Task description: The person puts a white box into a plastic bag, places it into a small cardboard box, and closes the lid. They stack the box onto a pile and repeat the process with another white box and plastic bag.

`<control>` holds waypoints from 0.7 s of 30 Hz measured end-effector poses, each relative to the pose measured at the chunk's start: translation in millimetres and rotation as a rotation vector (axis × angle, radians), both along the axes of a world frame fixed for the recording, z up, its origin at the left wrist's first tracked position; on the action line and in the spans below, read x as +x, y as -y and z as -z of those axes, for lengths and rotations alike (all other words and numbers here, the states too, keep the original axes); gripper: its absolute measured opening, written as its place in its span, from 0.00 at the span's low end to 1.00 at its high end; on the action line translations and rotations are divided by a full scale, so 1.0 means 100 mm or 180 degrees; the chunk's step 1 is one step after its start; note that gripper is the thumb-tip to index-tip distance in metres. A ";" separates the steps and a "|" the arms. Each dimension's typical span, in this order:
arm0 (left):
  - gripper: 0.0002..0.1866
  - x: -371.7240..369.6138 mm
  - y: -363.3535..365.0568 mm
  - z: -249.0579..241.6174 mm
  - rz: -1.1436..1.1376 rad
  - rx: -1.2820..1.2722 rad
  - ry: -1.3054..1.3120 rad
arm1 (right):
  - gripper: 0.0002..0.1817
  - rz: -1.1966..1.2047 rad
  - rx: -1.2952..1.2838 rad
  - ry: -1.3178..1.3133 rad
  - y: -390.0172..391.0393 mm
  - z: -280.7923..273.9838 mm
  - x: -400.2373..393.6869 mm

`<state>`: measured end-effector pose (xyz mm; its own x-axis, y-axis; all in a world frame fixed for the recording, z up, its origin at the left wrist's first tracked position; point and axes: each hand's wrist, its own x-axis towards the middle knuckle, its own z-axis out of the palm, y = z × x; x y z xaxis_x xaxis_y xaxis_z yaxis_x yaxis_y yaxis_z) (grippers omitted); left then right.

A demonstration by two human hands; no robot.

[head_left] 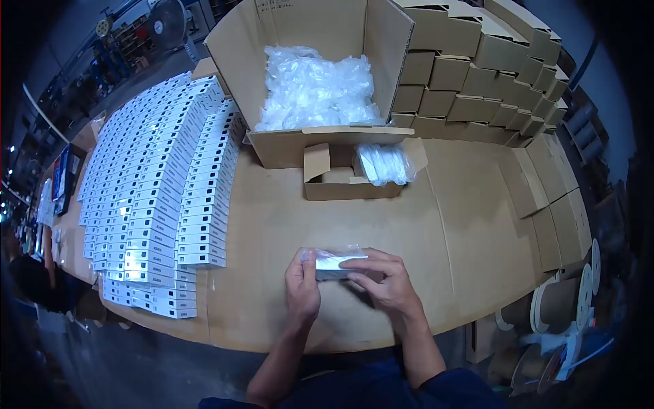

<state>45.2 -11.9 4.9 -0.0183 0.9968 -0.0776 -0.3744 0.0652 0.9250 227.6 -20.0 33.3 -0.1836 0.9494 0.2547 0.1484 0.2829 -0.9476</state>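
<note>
My left hand [302, 285] grips the left end of a small white item in clear plastic wrap [331, 262], above the table near its front edge. My right hand [383, 278] has its thumb and fingers closed on the item's right end. Beyond the hands stands a small open cardboard box [351, 191], with wrapped items [384, 164] lying at its right side. Behind it, a large open carton [286, 150] holds a heap of clear plastic bags [317, 92].
Rows of white boxes [153, 184] cover the table's left side. Brown cardboard boxes [477, 75] are stacked at the back right, with more along the right edge [565, 218]. Spools [562, 300] stand at the lower right. A person [41, 279] is at the far left.
</note>
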 end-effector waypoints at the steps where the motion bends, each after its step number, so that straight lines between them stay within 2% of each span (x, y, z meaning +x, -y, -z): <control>1: 0.19 0.00 0.01 0.00 0.0002 0.0028 -0.0043 | 0.17 0.0038 -0.0130 0.0225 -0.01 -0.02 -0.02; 5: 0.18 -0.03 0.00 0.27 -0.0109 -0.0196 0.0192 | 0.18 0.0120 -0.0098 0.0142 -0.04 -0.06 -0.02; 9: 0.14 0.00 0.01 0.15 -0.0220 -0.0258 0.0682 | 0.18 0.0121 -0.0721 0.0022 -0.04 -0.05 0.02; 10: 0.14 0.00 0.01 0.12 -0.0260 -0.0235 0.0770 | 0.18 0.0111 -0.0530 0.0101 -0.04 -0.04 0.03; 12: 0.13 -0.06 0.01 -0.05 0.0108 -0.0152 0.0785 | 0.18 0.0093 -0.0143 0.0261 -0.04 0.03 0.05; 13: 0.15 -0.10 0.02 -0.13 0.0293 -0.0116 0.0792 | 0.18 0.0172 -0.0250 0.0128 -0.03 0.07 0.05; 15: 0.19 -0.19 0.03 -0.18 0.0707 0.0223 0.0106 | 0.18 0.0336 -0.0454 -0.0137 -0.01 0.13 0.04; 16: 0.22 -0.23 0.03 -0.19 0.0905 0.0397 -0.0241 | 0.19 0.0293 -0.0249 -0.0003 -0.02 0.13 0.05; 21: 0.15 -0.31 -0.07 -0.16 0.1289 0.0546 -0.0935 | 0.19 0.0277 0.0391 0.0796 -0.03 -0.05 0.12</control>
<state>14.0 -5.0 21.2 0.3745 0.9264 0.0376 -0.0740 -0.0106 0.9972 239.7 -16.9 38.6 -0.1745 0.9292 0.3258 0.4018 0.3692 -0.8380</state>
